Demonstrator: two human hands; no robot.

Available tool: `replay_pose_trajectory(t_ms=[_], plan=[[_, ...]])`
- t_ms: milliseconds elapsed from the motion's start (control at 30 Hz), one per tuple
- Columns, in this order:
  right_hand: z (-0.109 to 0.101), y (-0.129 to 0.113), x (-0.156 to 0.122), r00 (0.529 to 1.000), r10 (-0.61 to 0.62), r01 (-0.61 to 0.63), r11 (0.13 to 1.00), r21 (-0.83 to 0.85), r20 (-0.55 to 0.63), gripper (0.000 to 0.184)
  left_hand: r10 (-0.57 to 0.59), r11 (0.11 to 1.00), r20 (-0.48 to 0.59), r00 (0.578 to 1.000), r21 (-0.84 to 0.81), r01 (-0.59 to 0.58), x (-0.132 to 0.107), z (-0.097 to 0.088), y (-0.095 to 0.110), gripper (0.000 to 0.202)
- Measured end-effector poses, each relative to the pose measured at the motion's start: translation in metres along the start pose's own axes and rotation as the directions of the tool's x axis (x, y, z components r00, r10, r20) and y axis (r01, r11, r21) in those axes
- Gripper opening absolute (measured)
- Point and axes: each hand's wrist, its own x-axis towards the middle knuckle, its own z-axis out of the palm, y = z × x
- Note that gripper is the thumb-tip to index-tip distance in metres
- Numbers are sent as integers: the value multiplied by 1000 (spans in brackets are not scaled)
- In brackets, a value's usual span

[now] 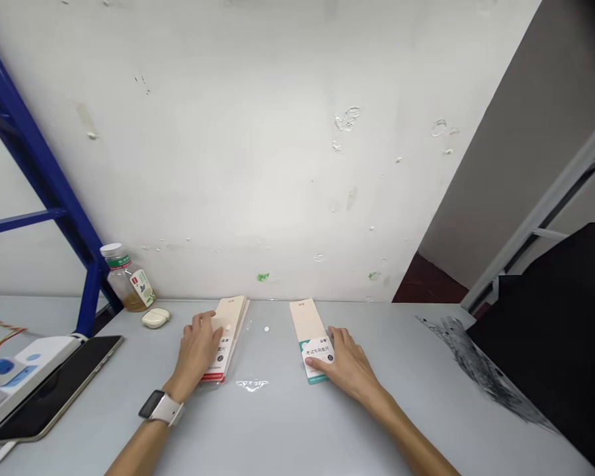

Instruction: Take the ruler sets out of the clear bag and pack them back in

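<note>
The left grip (196, 350) lies flat and loosely spread, pinching nothing, on a stack of cream card ruler sets (236, 318) just under its fingers. The right grip (344, 360) presses open over the lower end of a single green-banded ruler set (306, 321) on the desk (277, 423). Both look light, thin and stiff, likely slippery; the long edges seem the best hold.

Bare grey desktop (272, 423) lies open between the left hand (196, 350) and the right hand (346, 360) and forward to the wall (248, 165), so either hand can pass there. Leftward, an earbud case (155, 318), glass bottle (129, 281) and what looks like a tablet (54, 390) stand in the way; a black bulk (545, 330) blocks the right.
</note>
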Motion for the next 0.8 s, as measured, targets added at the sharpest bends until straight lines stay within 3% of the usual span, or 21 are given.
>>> replay_pose_trajectory(t_ms=[133, 200, 333, 400, 533, 600, 700, 800], plan=[[5, -2, 1, 999, -38, 38, 999, -31, -9, 73, 93, 995, -76, 993, 35, -90, -6, -2, 16, 41], [6, -2, 1, 999, -36, 36, 998, -43, -4, 70, 243, 970, -98, 965, 17, -242, -11, 0, 25, 35], [2, 0, 2, 999, -31, 32, 999, -24, 17, 62, 580, 812, -63, 812, -38, -583, -26, 7, 43, 32], [-1, 3, 2, 999, -20, 19, 999, 30, 27, 50, 625, 780, -11, 780, -21, -625, -33, 10, 49, 34], [-7, 11, 4, 993, -19, -9, 971, 237, 117, 27, 643, 766, 36, 765, 6, -643, -40, 12, 54, 34], [-11, 14, 5, 987, -23, -26, 953, 301, 159, 32, 638, 770, 34, 769, -6, -638, -40, 11, 54, 34], [-15, 17, 3, 986, 6, -47, 970, 239, 167, 53, 635, 773, 42, 772, -34, -634, -41, 10, 55, 35], [-15, 18, 2, 985, 14, -43, 986, 164, 172, 45, 633, 774, 35, 773, -50, -631, -44, 8, 57, 36]])
